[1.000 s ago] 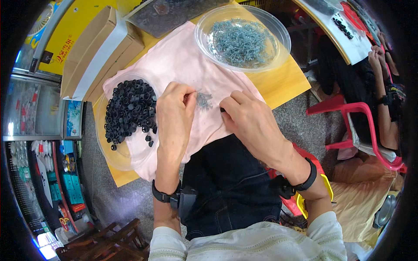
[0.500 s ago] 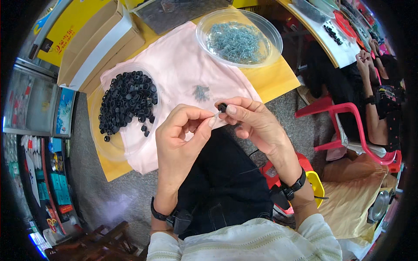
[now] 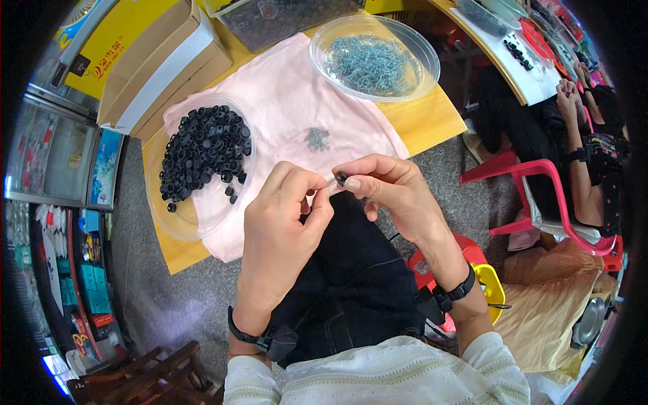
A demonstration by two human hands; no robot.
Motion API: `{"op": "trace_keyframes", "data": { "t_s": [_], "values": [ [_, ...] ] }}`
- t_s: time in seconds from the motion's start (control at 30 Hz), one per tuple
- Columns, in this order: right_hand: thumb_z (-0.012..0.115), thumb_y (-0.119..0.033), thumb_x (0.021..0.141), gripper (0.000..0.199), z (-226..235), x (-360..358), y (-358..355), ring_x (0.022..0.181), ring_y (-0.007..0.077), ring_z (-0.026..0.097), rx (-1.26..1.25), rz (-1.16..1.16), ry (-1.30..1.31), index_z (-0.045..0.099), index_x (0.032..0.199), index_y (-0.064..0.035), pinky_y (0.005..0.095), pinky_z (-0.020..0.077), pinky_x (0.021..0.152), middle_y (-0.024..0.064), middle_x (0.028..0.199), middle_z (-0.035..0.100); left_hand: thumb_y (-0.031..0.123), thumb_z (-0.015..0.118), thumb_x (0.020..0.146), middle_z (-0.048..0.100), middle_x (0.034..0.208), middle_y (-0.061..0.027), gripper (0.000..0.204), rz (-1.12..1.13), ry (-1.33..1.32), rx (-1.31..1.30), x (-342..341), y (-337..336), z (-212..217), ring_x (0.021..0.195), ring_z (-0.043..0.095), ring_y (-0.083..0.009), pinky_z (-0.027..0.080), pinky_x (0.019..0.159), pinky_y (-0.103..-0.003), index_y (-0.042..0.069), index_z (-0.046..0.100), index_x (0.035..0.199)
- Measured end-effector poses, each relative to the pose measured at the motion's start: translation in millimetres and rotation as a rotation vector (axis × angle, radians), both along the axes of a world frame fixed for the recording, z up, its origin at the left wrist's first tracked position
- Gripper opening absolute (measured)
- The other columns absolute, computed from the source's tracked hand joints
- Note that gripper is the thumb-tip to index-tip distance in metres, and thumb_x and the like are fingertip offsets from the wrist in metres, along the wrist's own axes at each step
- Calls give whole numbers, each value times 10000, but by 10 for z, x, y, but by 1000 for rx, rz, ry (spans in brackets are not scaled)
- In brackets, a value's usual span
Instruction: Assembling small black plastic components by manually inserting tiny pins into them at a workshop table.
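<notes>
Above my lap, at the near edge of the pink cloth (image 3: pixel 283 94), my two hands meet fingertip to fingertip. My right hand (image 3: pixel 398 199) pinches a small black plastic cap (image 3: pixel 341 179) between thumb and forefinger. Pressed together against it, the thumb and forefinger of my left hand (image 3: pixel 280 219) hold a thin metal piece, apparently a screw (image 3: pixel 330 183), mostly hidden by the fingers. Just beyond lies a little heap of screws (image 3: pixel 317 139) on the cloth. Many more black caps (image 3: pixel 206 145) fill part of a clear round tray (image 3: pixel 177 228) at the left.
A clear bowl (image 3: pixel 433 64) of silvery screws (image 3: pixel 374 64) stands at the far right of the yellow table (image 3: pixel 439 121). Behind are a clear bin (image 3: pixel 277 23) and a cardboard box (image 3: pixel 158 64). Another person's hands (image 3: pixel 568 101) and a pink chair (image 3: pixel 557 182) are at right.
The view has shifted slightly. My left hand has tilted, its fingertips closing in on the black cap. In my right fingers the cap has turned and is more covered by the thumb.
</notes>
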State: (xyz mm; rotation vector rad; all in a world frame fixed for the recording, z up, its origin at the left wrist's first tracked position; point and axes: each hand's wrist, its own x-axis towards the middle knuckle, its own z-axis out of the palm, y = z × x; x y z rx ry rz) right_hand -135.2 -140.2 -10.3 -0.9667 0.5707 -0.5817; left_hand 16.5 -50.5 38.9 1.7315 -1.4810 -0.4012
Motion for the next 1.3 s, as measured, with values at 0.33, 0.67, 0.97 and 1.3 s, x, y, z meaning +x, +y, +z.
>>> {"op": "trace_keyframes", "data": {
  "t_s": [0.33,0.67,0.97,1.3],
  "values": [
    [667,-85,854,203,2,47,94,613,78,583,-79,-46,51,674,1041,-6,186,487,546,46,882,682,-27,659,754,555,784,-75,131,-12,-87,-131,15,28,-91,613,569,-185,456,540,-289,22,573,839],
    [650,-129,883,223,-129,117,-81,706,47,601,-103,-209,103,658,1077,-19,182,461,529,13,871,662,6,647,819,620,835,-50,112,335,-49,48,914,453,-121,716,559,-90,439,640,-217,-15,677,925],
    [663,-126,872,230,-151,135,-87,696,39,582,-88,-194,127,660,1073,-14,178,458,509,22,883,666,48,707,771,606,789,-42,154,362,-104,141,1164,253,-352,653,551,-83,443,599,-223,-36,661,891],
    [659,-90,867,210,-54,114,-38,728,47,598,-125,-203,122,662,1062,-11,176,472,529,28,917,670,-52,650,778,663,924,-87,177,288,159,-107,1020,328,-304,776,642,-133,510,709,-253,-28,651,953]
  ]
}}
